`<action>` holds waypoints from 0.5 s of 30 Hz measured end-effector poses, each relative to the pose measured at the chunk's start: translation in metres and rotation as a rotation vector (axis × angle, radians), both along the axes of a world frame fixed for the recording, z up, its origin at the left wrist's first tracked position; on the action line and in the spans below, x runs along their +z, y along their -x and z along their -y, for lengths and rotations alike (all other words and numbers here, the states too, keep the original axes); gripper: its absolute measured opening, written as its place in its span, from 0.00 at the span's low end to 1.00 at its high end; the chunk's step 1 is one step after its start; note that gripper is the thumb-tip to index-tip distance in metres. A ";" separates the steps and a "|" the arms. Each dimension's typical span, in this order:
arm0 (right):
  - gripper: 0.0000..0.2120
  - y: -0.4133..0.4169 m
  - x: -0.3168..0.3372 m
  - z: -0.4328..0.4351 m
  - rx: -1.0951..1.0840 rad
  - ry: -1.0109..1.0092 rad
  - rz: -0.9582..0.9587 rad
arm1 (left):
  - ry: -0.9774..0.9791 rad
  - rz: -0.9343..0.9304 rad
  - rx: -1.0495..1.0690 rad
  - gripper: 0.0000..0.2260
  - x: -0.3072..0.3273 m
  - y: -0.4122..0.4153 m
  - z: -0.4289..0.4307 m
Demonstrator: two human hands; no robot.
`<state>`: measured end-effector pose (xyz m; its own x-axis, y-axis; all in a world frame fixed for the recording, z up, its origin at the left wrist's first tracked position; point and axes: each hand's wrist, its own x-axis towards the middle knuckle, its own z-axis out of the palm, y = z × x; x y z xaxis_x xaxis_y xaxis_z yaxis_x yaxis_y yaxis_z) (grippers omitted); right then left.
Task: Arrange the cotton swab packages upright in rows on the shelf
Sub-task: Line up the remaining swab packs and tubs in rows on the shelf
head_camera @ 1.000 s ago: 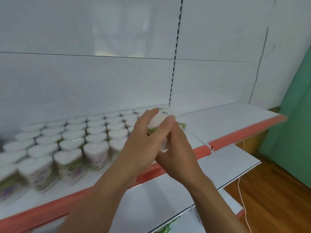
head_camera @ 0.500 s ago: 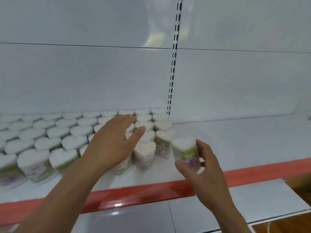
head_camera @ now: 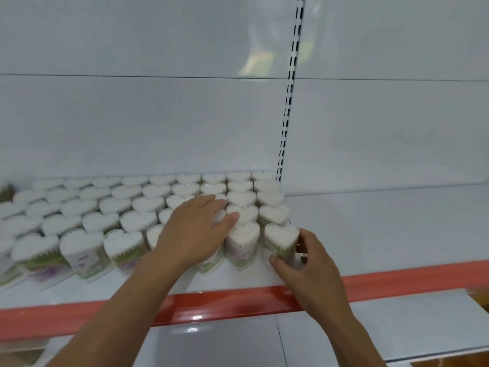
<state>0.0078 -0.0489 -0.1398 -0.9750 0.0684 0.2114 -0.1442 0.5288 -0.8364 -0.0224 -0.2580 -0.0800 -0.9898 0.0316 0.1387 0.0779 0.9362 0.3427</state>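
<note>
Your right hand is closed around a heart-shaped cotton swab package, thumb against its front lower edge and fingers wrapped behind its right side; the package stands upright on the shelf at the right end of the front row. Your left hand lies open and flat, palm down, on the tops of the packages just to the left of that one, with its fingers spread and gripping nothing; its thumb tip touches the top of a neighbouring package, which stands upright between your two hands. Beyond and to the left of your left hand, the rest of the packages stand upright in close rows reaching back to the white back panel; those at the far left of the front row look blurred and a little uneven. To the right of your right hand the shelf surface is bare white. Below both wrists runs the shelf's red front strip, and under it a lower white shelf. Above your right hand a slotted upright divides the back panel.
</note>
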 end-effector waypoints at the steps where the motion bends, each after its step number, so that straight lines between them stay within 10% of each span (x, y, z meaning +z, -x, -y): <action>1: 0.23 0.001 -0.001 0.002 -0.002 -0.010 0.001 | -0.002 -0.004 -0.002 0.26 0.000 0.000 0.001; 15: 0.27 0.012 -0.009 0.011 0.021 0.013 -0.064 | 0.025 -0.032 -0.016 0.27 -0.009 0.004 0.004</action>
